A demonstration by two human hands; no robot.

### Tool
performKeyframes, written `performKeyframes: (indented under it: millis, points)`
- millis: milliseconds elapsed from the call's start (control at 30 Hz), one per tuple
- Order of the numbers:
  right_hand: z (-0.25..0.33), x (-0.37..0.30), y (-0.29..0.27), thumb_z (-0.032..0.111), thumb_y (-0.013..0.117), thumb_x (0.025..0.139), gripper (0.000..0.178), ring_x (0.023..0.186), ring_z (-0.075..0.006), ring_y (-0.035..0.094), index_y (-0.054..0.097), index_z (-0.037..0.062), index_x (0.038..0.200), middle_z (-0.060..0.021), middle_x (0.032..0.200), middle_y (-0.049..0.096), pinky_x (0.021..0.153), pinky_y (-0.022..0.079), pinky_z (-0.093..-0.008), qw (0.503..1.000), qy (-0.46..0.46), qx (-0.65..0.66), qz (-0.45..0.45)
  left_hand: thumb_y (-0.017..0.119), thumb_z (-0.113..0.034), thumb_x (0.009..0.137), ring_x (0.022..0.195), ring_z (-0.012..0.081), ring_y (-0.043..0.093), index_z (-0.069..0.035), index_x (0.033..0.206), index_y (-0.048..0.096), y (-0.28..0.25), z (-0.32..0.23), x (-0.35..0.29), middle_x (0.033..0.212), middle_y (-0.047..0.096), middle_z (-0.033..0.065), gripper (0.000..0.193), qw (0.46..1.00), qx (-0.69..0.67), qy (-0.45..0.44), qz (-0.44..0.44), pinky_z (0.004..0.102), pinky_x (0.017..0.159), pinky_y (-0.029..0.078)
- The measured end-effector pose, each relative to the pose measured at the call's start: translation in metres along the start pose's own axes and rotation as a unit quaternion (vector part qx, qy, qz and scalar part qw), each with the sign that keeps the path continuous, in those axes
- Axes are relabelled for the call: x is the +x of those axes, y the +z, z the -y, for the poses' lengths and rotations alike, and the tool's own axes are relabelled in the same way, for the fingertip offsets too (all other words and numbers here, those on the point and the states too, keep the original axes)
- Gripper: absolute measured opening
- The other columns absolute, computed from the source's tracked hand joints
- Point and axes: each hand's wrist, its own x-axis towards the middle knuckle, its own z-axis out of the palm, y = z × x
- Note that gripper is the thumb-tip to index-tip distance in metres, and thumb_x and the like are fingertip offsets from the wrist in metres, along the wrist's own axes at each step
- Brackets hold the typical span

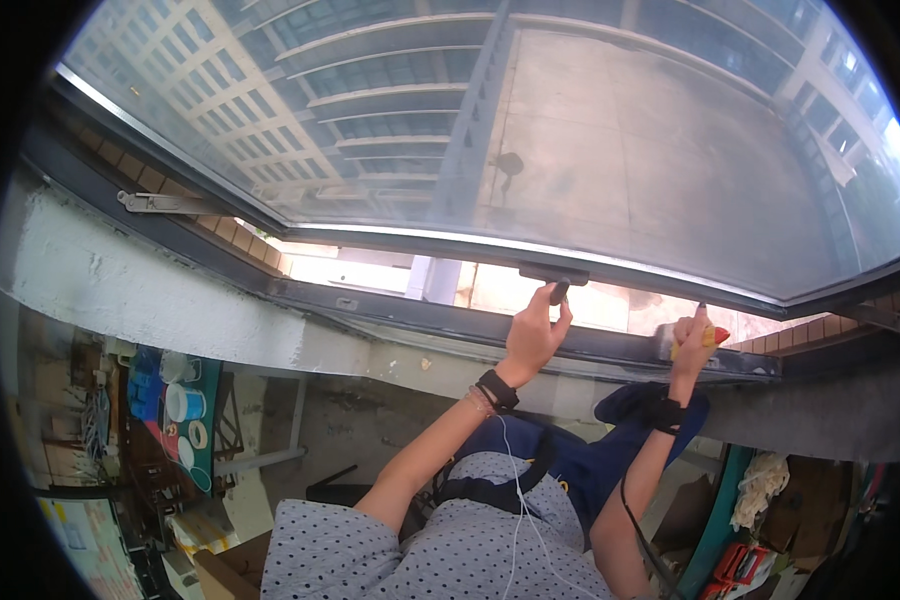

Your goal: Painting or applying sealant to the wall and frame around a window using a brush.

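Observation:
My left hand (536, 338) is closed around the dark handle (560, 291) on the lower edge of a top-hung window sash (410, 243). The sash is tilted outward, leaving a bright gap above the sill frame (430, 318). In my right hand (692, 345) is a paintbrush (667, 343) with pale bristles and a yellow and red handle; the fingers cover part of it. The brush is close to the right part of the frame, and whether its bristles touch is unclear. One right fingertip reaches up near the sash's lower edge.
A metal stay arm (165, 203) joins sash and frame at the left. Below the frame runs a white wall ledge (150, 280). Behind me, a green-topped table (208, 440) bears tubs and tape; another at right holds a crumpled cloth (760, 490) and a red case (738, 572).

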Motion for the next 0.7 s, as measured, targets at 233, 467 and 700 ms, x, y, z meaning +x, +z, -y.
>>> performKeyframes:
  millis: [233, 467, 700]
  points:
    - [0.011, 0.012, 0.002, 0.020, 0.049, 0.093, 0.045, 0.049, -0.0098, 0.025, 0.034, 0.0002, 0.056, -0.0027, 0.048, 0.027, 0.044, 0.020, -0.0326, 0.922, -0.119, -0.369, 0.003, 0.061, -0.010, 0.081, 0.041, 0.0152, 0.051, -0.006, 0.099, 0.053, -0.001, 0.001, -0.002, 0.075, 0.062, 0.0057, 0.020, 1.000, 0.006, -0.003, 0.006, 0.0290, 0.042, 0.041]
    - [-0.001, -0.033, 0.075, 0.019, 0.052, 0.092, 0.044, 0.045, -0.0117, 0.025, 0.038, -0.0004, 0.054, -0.0037, 0.047, 0.030, 0.043, 0.021, -0.0307, 0.938, -0.100, -0.300, 0.140, 0.061, -0.011, 0.082, 0.042, 0.0175, 0.052, -0.007, 0.100, 0.053, -0.001, -0.001, 0.000, 0.075, 0.062, 0.0061, 0.020, 1.000, 0.004, -0.002, 0.013, 0.0306, 0.042, 0.042]
    - [-0.019, -0.044, 0.105, 0.023, 0.043, 0.096, 0.045, 0.044, -0.0073, 0.020, 0.026, 0.0129, 0.056, 0.0060, 0.049, 0.023, 0.044, 0.017, -0.0264, 0.967, 0.088, 0.228, 0.068, 0.059, -0.013, 0.083, 0.043, 0.0205, 0.054, -0.006, 0.100, 0.053, -0.001, -0.003, 0.000, 0.075, 0.063, 0.0074, 0.019, 1.000, 0.011, -0.006, 0.014, 0.0333, 0.044, 0.044]
